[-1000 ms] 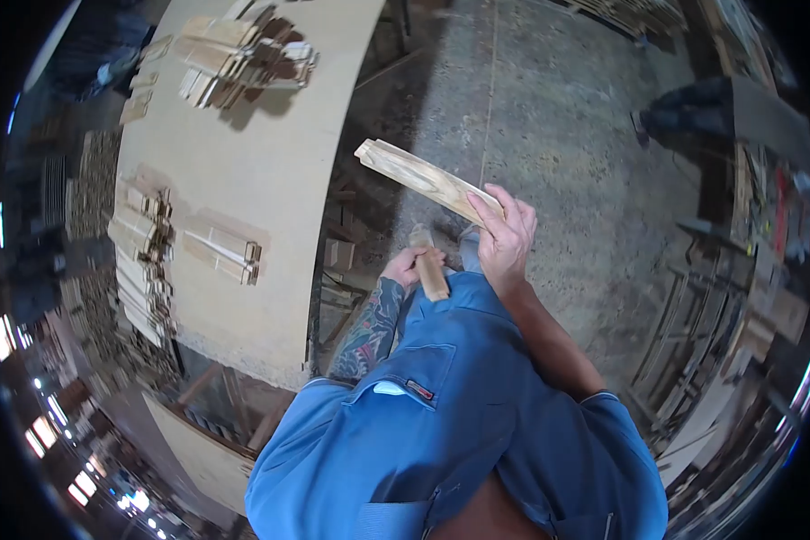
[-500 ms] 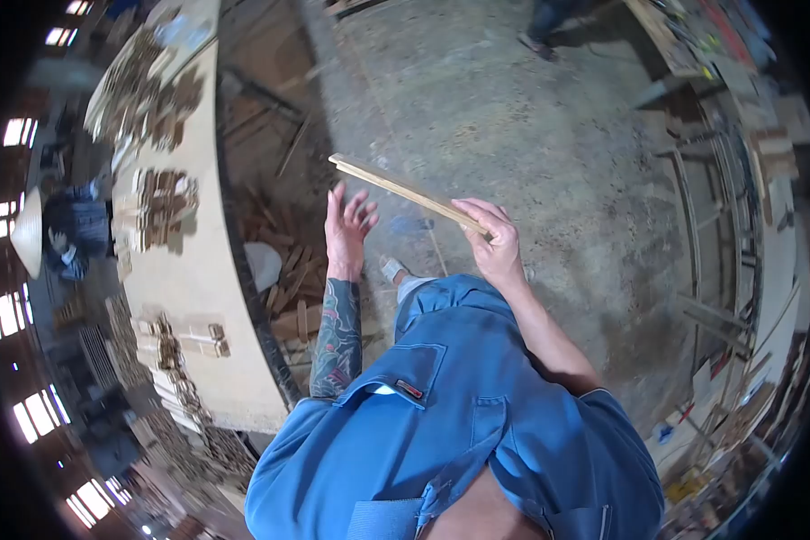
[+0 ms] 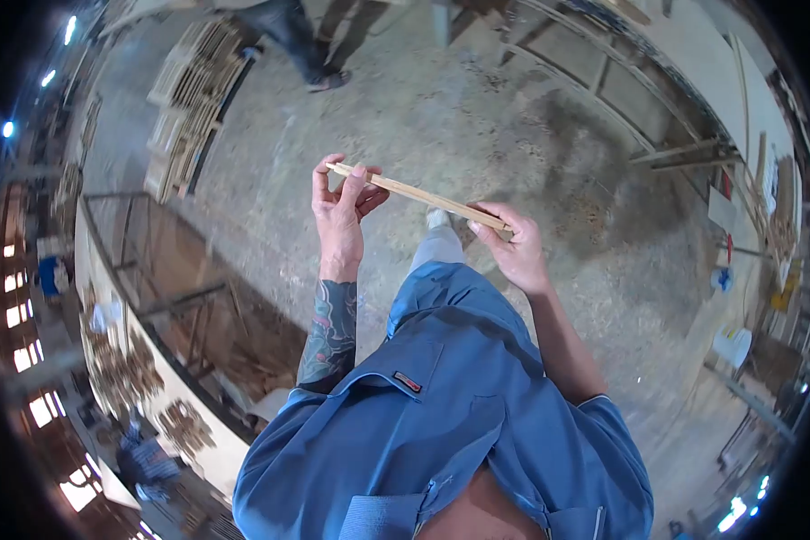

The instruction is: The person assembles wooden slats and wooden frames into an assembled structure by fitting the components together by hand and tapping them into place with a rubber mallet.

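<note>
A narrow wooden strip (image 3: 427, 197) is held out in front of my body, tilted down toward the right. My left hand (image 3: 340, 202) pinches it near its far left end, thumb on top. At the other end, my right hand (image 3: 513, 243) grips the strip between thumb and fingers. Each end of the wood looks thinner than its middle, though detail is small. Below it are the concrete floor and my own leg.
Stacked wooden slats (image 3: 184, 108) stand on the floor at upper left. A long table (image 3: 216, 459) with wood pieces (image 3: 121, 369) runs along my left. Another person's leg (image 3: 297, 45) is ahead. A workbench (image 3: 738, 99) lies right, with a white bucket (image 3: 732, 346) nearby.
My left hand, open and off the strip before, has closed on its left end. I have turned and walked to the right, so the table has shifted back and left.
</note>
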A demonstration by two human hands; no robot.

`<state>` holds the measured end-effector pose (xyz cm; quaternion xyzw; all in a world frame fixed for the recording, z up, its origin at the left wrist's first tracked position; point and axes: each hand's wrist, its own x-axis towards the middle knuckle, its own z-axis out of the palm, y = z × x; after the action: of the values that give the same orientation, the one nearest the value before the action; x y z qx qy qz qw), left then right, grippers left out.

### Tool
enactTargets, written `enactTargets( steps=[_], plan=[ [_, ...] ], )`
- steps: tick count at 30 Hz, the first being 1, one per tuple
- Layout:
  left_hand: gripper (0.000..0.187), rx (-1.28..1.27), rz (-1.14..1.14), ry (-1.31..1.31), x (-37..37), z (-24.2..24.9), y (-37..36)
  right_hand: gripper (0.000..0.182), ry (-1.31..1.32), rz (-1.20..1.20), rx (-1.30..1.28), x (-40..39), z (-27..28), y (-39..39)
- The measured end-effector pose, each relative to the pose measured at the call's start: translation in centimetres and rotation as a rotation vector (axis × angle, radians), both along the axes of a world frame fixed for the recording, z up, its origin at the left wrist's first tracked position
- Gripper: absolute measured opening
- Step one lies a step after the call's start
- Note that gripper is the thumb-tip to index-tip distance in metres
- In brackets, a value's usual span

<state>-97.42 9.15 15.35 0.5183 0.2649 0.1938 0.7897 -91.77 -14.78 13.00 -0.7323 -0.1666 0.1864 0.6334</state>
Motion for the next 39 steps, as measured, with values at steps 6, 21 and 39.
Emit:
enactTargets(
  steps=[6, 21, 39],
  plan=[
    [0.023, 0.045, -0.153, -0.010, 17.5, -2.9, -0.8, 0.020, -0.031, -0.236, 0.047, 15.2, -0.5, -3.7],
    [0.036, 0.420, -0.988, -0.021, 53.0, 0.5, -16.7, 0.030, 0.351, -0.597, 0.497, 45.1, 0.6, -10.7],
    [0.029, 0.735, -0.445, -0.079, 85.5, 7.3, -20.3, 0.029, 0.138, -0.490, 0.177, 85.8, -7.5, -21.9]
  ],
)
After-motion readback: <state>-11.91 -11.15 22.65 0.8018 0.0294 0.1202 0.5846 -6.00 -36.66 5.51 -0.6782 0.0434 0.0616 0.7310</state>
